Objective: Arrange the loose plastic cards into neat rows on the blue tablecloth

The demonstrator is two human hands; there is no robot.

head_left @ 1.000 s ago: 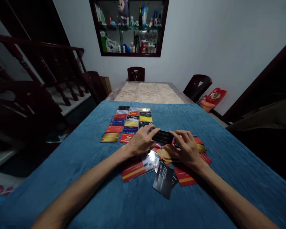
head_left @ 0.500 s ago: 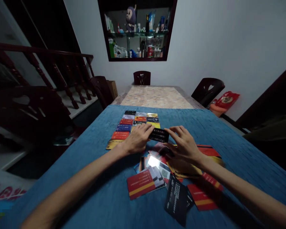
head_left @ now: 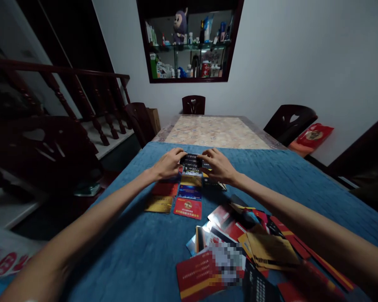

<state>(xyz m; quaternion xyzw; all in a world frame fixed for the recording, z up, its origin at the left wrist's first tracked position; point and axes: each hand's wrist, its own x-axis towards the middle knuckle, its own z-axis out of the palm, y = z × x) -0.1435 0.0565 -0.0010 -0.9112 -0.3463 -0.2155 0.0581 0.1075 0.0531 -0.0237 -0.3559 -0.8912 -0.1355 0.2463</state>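
Black card [head_left: 191, 160] sits at the far end of the card grid [head_left: 179, 191], pinched between both hands, low over the blue cloth [head_left: 122, 235]. Left hand [head_left: 167, 164] fingertips closed on its left edge, right hand [head_left: 218, 166] fingertips on its right edge, fingers curled. Nearer than the grid: gold card [head_left: 159, 204] and red card [head_left: 188, 208] at its near edge, then a loose card pile [head_left: 239, 247] to the right. Beyond the grid, bare marble tabletop [head_left: 216, 132].

A black card [head_left: 191, 160] with pale print lies flat among rows.
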